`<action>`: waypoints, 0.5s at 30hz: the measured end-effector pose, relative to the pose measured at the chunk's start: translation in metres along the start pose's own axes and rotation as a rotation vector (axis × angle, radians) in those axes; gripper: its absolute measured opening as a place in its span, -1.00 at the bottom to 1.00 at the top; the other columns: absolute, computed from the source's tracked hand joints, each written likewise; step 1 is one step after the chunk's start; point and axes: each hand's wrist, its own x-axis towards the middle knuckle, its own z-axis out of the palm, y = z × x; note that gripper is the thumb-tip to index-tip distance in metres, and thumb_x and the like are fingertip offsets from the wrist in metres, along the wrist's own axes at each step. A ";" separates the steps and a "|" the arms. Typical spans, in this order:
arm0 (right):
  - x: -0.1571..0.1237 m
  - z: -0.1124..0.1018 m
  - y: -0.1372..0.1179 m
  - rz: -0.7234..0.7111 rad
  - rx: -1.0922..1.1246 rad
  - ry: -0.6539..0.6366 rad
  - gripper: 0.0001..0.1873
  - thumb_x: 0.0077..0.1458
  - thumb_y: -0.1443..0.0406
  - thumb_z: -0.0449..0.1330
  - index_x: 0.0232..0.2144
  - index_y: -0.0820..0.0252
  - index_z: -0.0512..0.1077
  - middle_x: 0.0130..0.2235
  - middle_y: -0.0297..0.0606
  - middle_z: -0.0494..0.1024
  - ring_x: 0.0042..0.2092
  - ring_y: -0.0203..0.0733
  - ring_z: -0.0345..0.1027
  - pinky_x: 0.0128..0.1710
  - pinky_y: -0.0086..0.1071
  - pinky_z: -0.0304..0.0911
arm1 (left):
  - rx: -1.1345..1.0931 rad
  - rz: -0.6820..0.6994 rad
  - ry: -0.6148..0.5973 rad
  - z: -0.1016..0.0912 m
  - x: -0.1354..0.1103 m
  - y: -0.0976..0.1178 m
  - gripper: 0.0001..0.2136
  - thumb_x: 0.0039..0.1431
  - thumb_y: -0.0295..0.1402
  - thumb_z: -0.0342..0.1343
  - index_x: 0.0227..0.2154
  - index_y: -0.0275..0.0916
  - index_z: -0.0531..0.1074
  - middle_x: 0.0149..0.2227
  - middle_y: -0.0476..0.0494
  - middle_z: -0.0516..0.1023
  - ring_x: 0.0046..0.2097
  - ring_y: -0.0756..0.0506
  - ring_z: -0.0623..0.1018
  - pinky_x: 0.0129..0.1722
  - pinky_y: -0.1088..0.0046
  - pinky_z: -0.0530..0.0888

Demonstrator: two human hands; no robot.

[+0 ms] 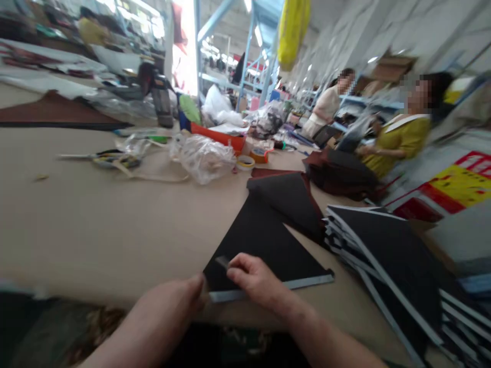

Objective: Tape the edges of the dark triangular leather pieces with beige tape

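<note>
A black flat panel (264,240) with a pale strip (310,281) along its near edge lies on the table in front of me. My left hand (187,294) is closed at the panel's near left corner, its fingers blurred and partly hidden. Above the panel, my right hand (251,276) pinches a small, thin, greyish piece (222,262) between thumb and forefinger. Blur hides what that piece is made of. Right of the panel is a stack of black panels with pale edges (383,255).
Dark and reddish-brown sheets (287,191) lie beyond the panel, partly overlapping it. Scissors (111,158), a plastic bag (207,158) and a tape roll (245,162) lie farther back on the table (115,220). Two people, one in a yellow top (402,135), are at the far right.
</note>
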 end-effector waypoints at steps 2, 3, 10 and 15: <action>-0.004 -0.002 -0.002 0.027 0.039 -0.022 -0.83 0.06 0.23 0.16 -0.48 0.21 0.33 -0.52 -0.45 0.27 -0.46 -0.38 0.10 -0.43 -0.50 0.07 | 0.005 0.030 -0.038 -0.008 -0.003 0.004 -0.76 0.15 -0.24 -0.09 -0.41 -0.18 0.46 -0.45 -0.13 0.57 -0.41 -0.14 0.52 -0.46 0.43 0.26; -0.006 -0.002 -0.002 0.064 0.033 -0.043 -0.81 0.06 0.23 0.16 -0.50 0.22 0.33 -0.53 -0.46 0.26 -0.48 -0.39 0.08 -0.45 -0.49 0.05 | 0.001 0.013 -0.061 -0.010 -0.003 0.005 -0.77 0.13 -0.23 -0.07 -0.41 -0.17 0.47 -0.43 -0.13 0.57 -0.39 -0.14 0.52 -0.45 0.43 0.26; -0.024 0.003 -0.009 0.138 -0.144 -0.108 -0.72 0.12 0.18 0.06 -0.52 0.23 0.39 -0.58 -0.41 0.27 -0.52 -0.36 0.10 -0.52 -0.45 0.00 | -0.035 0.006 -0.134 -0.013 -0.004 0.002 -0.75 0.07 -0.24 -0.04 -0.42 -0.21 0.53 -0.52 -0.12 0.53 -0.53 -0.03 0.37 -0.54 0.48 0.16; -0.030 0.000 -0.014 -0.063 -0.263 -0.018 -0.74 0.14 0.23 0.07 -0.48 0.21 0.47 -0.40 -0.29 0.44 -0.34 -0.27 0.30 -0.34 -0.42 0.15 | -0.026 0.048 -0.099 -0.013 -0.002 0.002 -0.73 0.07 -0.27 -0.07 -0.46 -0.23 0.53 -0.57 -0.12 0.46 -0.56 0.00 0.29 -0.55 0.46 0.10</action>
